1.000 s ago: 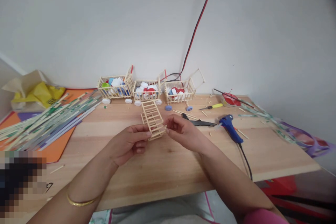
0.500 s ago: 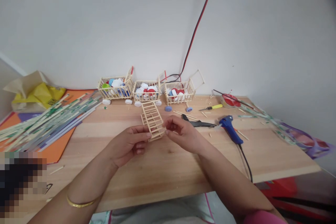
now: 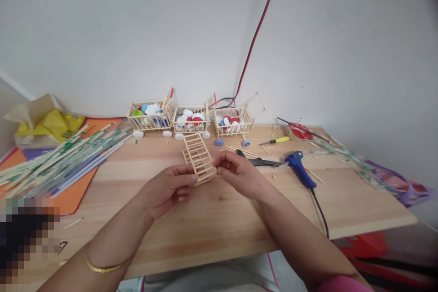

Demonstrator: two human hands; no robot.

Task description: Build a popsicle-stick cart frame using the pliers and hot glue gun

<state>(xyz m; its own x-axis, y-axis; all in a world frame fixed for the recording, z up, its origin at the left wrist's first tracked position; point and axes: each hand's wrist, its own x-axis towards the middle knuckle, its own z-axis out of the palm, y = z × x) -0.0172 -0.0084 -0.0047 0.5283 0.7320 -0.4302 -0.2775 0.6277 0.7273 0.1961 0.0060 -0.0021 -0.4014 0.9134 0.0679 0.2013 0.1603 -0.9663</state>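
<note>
2 hands hold a small stick frame point(image 3: 197, 157) over the tabletop point(image 3: 219, 223).
The frame's near end is partly hidden behind the fingertips, and a pixelated block point(image 3: 29, 237) covers the lower left corner. The left hand point(image 3: 167, 189) has its grip closed on the frame's near left corner. The right hand point(image 3: 237, 175) pinches the near right edge. The frame tilts up and away, in front of 3 stick carts point(image 3: 191, 118).

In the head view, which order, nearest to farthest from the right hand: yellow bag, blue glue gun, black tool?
1. black tool, just right of the right hand
2. blue glue gun, farther right
3. yellow bag, far left corner
</note>
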